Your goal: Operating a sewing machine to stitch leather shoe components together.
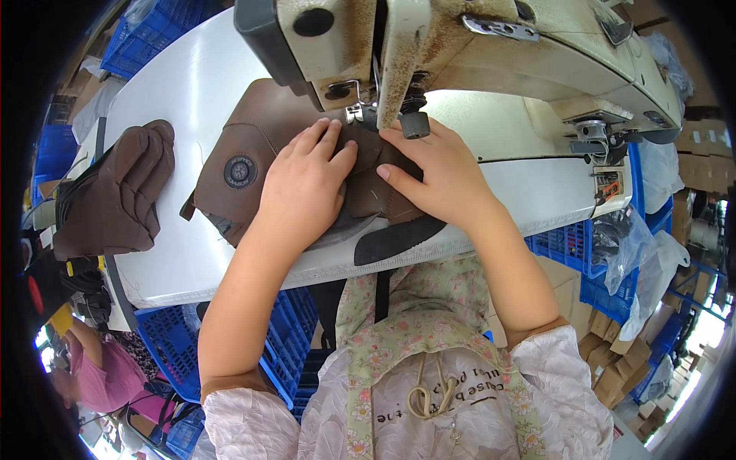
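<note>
A sewn brown leather piece (253, 123) with a round dark badge (240, 172) lies on the white table of a sewing machine (337, 46). Its far edge reaches under the metal presser foot (354, 113). My left hand (307, 180) rests flat on the leather, fingers stretched out and slightly apart, just left of the foot. To the right of the foot, my right hand (445, 176) lies on the folded leather with thumb and forefinger apart; its other fingers are partly hidden. A black strip (399, 241) sticks out from the near side of the piece.
Several brown leather pieces (130, 184) are stacked at the table's left end. Blue crates (165, 345) stand below and around the white table (192, 284). Plastic bags (652, 268) and cardboard boxes (613, 360) are at the right. A person in pink (107, 376) sits at lower left.
</note>
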{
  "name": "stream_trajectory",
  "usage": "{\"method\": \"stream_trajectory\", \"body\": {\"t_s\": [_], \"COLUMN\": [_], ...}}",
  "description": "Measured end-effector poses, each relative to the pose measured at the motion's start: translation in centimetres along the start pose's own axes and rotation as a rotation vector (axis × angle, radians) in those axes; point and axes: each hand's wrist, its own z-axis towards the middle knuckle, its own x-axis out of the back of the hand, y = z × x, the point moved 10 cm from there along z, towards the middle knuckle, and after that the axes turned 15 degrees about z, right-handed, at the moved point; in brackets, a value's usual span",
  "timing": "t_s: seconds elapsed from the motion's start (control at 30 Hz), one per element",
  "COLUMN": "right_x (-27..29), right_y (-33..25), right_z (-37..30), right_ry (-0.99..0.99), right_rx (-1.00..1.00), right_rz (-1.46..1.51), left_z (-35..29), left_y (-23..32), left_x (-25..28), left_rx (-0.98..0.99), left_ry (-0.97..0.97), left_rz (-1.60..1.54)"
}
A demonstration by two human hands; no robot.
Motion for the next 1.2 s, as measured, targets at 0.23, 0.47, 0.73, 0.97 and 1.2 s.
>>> {"method": "stream_trajectory", "body": {"t_s": [0.23,0.47,0.73,0.97,1.2], "right_x": [-0.8,-1.5,0.6,0.8,0.3], "right_y": [-0.2,-1.1,2.3,2.3,1.5], "right_z": [-0.4,-0.2,-1.0,-1.0,-1.2], "right_ry": [0.047,0.105,0.068,-0.002,-0.016], "right_rx": [0.048,0.036,-0.123,0.005,0.019], "right_rz": [-0.081,-0.141,0.117,0.100,0.109], "left_z": [0.5,1.4,0.6,0.0,-0.2], "left_y": [-0.4,-1.7,-0.2,5.0,5.2], "left_x": [-0.1,0.4,0.8,0.4,-0.4], "left_rx": [-0.053,-0.073,-0.017,-0.046,-0.110], "left_ry": [0.038,0.007,-0.209,-0.128,-0.060], "left_rz": [0.062,0.068,-0.283,0.111,0.190]}}
